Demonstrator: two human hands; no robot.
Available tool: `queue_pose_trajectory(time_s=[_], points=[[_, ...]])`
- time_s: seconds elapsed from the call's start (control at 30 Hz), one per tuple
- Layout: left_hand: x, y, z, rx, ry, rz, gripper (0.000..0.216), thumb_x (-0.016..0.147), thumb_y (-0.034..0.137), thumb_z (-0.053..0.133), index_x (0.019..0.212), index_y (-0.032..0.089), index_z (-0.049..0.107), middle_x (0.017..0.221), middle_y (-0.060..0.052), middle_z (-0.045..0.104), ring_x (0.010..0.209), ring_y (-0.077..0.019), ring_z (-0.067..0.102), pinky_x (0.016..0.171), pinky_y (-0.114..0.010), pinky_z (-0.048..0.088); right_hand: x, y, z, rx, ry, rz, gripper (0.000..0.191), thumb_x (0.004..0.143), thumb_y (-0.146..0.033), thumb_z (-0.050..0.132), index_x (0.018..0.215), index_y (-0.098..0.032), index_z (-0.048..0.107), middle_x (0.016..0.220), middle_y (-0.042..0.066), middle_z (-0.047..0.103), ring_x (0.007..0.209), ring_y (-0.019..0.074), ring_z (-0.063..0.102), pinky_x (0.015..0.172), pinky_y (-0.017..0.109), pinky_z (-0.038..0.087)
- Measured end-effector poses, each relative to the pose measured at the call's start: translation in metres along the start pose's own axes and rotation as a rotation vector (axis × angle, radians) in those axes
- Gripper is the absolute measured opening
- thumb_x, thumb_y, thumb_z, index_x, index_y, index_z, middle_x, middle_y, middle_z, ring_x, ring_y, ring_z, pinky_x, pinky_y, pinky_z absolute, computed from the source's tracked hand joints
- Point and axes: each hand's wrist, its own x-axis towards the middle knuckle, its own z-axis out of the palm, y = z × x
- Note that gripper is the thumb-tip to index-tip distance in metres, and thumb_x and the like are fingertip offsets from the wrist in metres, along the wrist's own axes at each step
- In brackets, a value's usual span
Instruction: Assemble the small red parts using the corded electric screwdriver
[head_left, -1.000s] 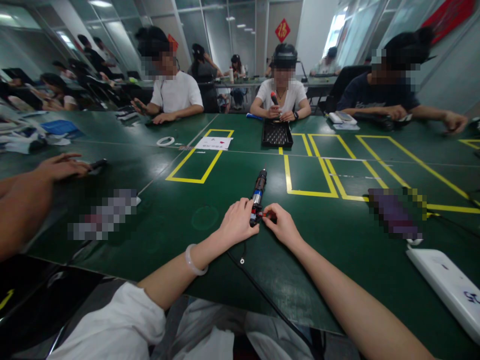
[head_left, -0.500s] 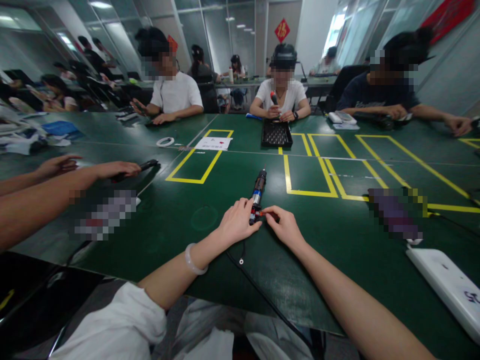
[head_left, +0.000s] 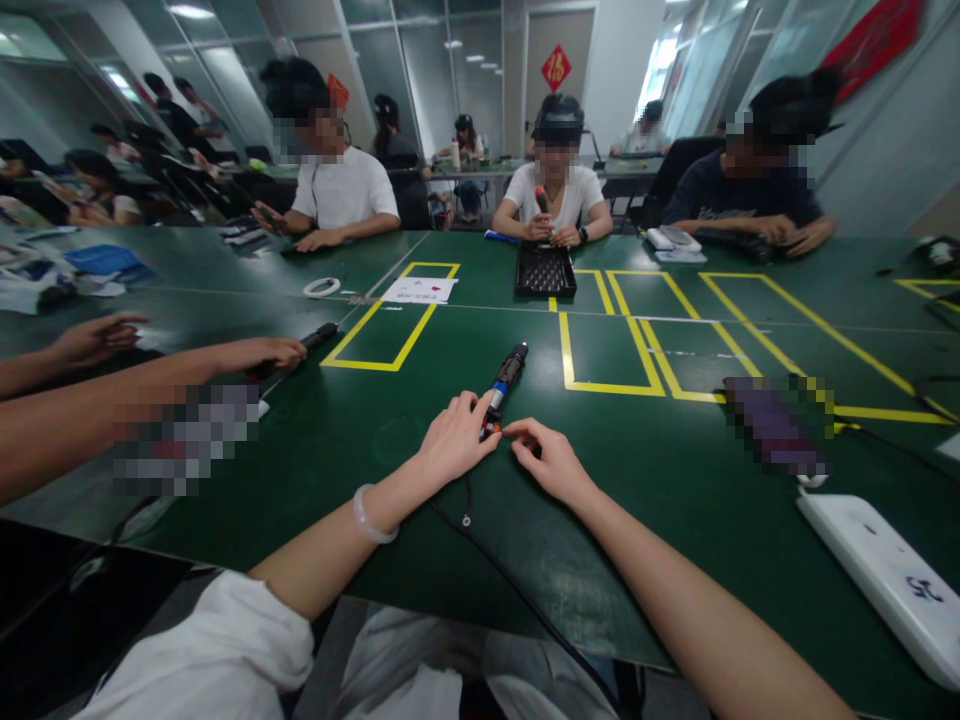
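A slim black tool with a blue band lies on the green table, its far end tilted to the right. My left hand curls over the tool's near end, where a bit of red shows. My right hand sits just right of that end, thumb and forefinger pinched together close to the tool. What the pinch holds, if anything, is too small to make out. A black cable runs from under my left hand toward me.
A neighbour's arms reach in from the left, one hand on a black tool. Across the table sit several people, with a black tray, a white sheet and a white ring. A white device lies right. Yellow tape boxes mark the table.
The tool's far end has swung to the right under my left hand. My right hand's pinch has come slightly away from the tool's near end. The neighbour's hand reached further right.
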Motion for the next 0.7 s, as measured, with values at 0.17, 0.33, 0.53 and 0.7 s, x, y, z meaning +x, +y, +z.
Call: queue_pose_trajectory(time_s=[0.17,0.33,0.53,0.7], points=[[0.007,-0.027,-0.002,0.068,0.0,-0.052,0.061,0.089,0.047,0.05,0.143,0.025,0.033,0.12,-0.012,0.048,0.103,-0.0273,0.052,0.082,-0.036,0.047,0.0,0.0,-0.001,-0.015,-0.008,-0.007,0.022,0.086,-0.013,0.052,0.104,-0.02,0.063,0.094,0.003,0.066,0.077,0.0135,0.061,0.071,0.026,0.047],[0.02,-0.079,0.002,0.111,-0.008,-0.186,0.061,0.09,0.052,0.044,0.143,0.024,0.034,0.121,-0.013,0.047,0.106,-0.0289,0.053,0.081,-0.037,0.049,0.001,0.003,0.0,-0.051,-0.024,-0.02,0.018,0.087,-0.013,0.053,0.099,-0.02,0.064,0.088,0.003,0.063,0.077,0.014,0.06,0.071,0.026,0.046],[0.036,-0.149,0.004,0.097,-0.004,-0.34,0.062,0.091,0.053,0.04,0.144,0.021,0.035,0.126,-0.016,0.046,0.113,-0.0312,0.052,0.091,-0.042,0.047,0.001,0.001,-0.001,-0.056,-0.044,-0.005,0.015,0.087,-0.012,0.053,0.095,-0.019,0.064,0.087,0.003,0.062,0.078,0.0151,0.06,0.072,0.028,0.046],[0.045,-0.197,-0.003,0.077,-0.062,-0.442,0.066,0.088,0.056,0.043,0.146,0.025,0.034,0.132,-0.017,0.044,0.115,-0.0344,0.052,0.092,-0.046,0.046,0.003,-0.001,-0.001,-0.076,-0.057,0.0,0.014,0.087,-0.012,0.054,0.094,-0.019,0.064,0.086,0.003,0.062,0.078,0.0158,0.059,0.071,0.029,0.045]])
